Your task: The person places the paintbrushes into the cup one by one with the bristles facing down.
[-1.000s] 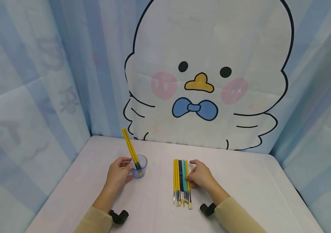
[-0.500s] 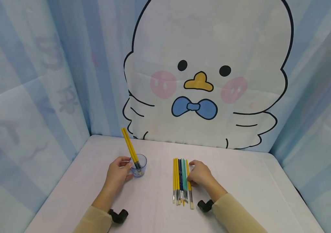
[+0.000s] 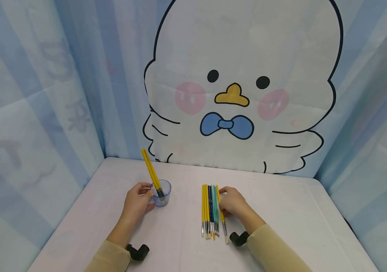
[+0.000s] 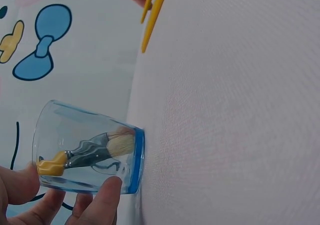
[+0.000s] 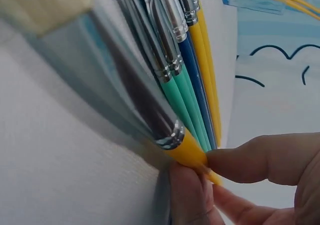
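Observation:
My left hand (image 3: 137, 199) holds a clear bluish cup (image 3: 164, 197) upright at the left of the table, fingers and thumb round its near side. Two yellow paintbrushes (image 3: 150, 166) stand in it, bristles down and leaning left; in the left wrist view their bristles (image 4: 121, 145) show through the wall. My right hand (image 3: 233, 201) pinches the handle of a yellow-handled paintbrush (image 5: 186, 148) between thumb and fingers. Its bristle end points toward me, slightly apart from the row. Beside it lie several paintbrushes (image 3: 210, 207) with yellow, dark blue and green handles.
A pale pink cloth covers the table (image 3: 183, 234). Striped curtains (image 3: 33, 113) enclose the sides, and a cartoon bird backdrop (image 3: 234, 151) hangs behind the far edge. Black curved pieces (image 3: 140, 252) sit at both wrists.
The right-hand brush has been separated from the row, its bristle end swinging rightward and turning edge-on. My left hand and the cup stay in place.

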A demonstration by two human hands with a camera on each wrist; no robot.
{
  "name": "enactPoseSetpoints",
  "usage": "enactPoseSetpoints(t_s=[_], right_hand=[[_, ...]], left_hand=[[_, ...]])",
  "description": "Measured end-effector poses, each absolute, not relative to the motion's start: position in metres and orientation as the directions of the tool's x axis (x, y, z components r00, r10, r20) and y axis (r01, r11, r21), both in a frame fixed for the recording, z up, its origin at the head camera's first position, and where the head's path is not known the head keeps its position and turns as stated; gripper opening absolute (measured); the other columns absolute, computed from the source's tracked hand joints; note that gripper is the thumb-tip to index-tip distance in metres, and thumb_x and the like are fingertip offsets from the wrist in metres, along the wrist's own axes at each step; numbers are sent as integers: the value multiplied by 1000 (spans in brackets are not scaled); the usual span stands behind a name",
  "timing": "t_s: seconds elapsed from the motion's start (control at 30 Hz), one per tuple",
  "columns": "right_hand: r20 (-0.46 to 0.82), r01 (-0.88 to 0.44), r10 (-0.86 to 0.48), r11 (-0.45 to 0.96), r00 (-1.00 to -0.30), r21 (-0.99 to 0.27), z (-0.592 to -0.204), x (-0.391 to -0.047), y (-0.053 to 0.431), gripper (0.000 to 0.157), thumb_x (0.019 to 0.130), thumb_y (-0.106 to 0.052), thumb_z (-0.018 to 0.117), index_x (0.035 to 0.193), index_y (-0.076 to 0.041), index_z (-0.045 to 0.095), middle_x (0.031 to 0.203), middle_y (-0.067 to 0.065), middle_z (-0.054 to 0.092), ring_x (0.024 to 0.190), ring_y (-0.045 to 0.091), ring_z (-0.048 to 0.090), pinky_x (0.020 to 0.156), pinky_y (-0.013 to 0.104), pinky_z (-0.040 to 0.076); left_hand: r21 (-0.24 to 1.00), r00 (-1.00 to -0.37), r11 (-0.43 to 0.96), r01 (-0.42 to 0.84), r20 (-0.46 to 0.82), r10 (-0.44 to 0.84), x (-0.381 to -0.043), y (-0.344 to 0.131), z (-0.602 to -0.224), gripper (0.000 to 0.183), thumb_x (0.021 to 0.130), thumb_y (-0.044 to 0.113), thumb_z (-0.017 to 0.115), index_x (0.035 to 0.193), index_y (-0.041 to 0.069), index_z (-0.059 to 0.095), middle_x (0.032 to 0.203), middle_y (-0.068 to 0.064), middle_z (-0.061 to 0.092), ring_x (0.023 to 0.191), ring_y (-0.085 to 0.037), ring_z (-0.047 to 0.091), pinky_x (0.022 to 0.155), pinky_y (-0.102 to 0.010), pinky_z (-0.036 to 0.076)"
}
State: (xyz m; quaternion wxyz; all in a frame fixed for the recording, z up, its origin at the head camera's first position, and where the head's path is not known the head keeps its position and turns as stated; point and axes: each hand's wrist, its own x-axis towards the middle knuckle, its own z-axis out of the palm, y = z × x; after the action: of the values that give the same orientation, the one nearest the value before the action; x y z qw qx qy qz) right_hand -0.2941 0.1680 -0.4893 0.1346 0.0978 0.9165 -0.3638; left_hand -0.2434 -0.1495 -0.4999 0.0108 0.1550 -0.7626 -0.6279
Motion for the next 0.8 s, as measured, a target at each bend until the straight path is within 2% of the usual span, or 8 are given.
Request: enactPoseSetpoints(t_s=[0.27,0.47,0.8], right_hand=[[-321,292,58,589,-945,-753,-494,-295,176,73,82,7,70,152,-9,56,93,12,64,61,19,60,51,25,57],[-327,301,34,493,-944,-816,-493,-294,182,75,80,9,71,152,-8,56,97,12,66,66,19,61,53,26,57],[-303,291,20,336,-953,-896,-493,-292,179,74,84,12,72,152,-14,56,97,7,60,66,18,59,57,28,61]], left_hand=[[964,-954,156,-216,-174,-244,-244,-151,-500,33,109,14,61,142,8,60,138,-23,57,117,-36,64,90,-42,69],[966,-956,146,-212,-174,-237,-244,-152,-500,33,109,14,61,142,8,60,137,-23,57,117,-35,64,91,-42,69],[966,-957,149,-211,-173,-233,-243,-152,-501,34,109,14,61,142,7,60,137,-23,57,118,-36,64,92,-43,69]])
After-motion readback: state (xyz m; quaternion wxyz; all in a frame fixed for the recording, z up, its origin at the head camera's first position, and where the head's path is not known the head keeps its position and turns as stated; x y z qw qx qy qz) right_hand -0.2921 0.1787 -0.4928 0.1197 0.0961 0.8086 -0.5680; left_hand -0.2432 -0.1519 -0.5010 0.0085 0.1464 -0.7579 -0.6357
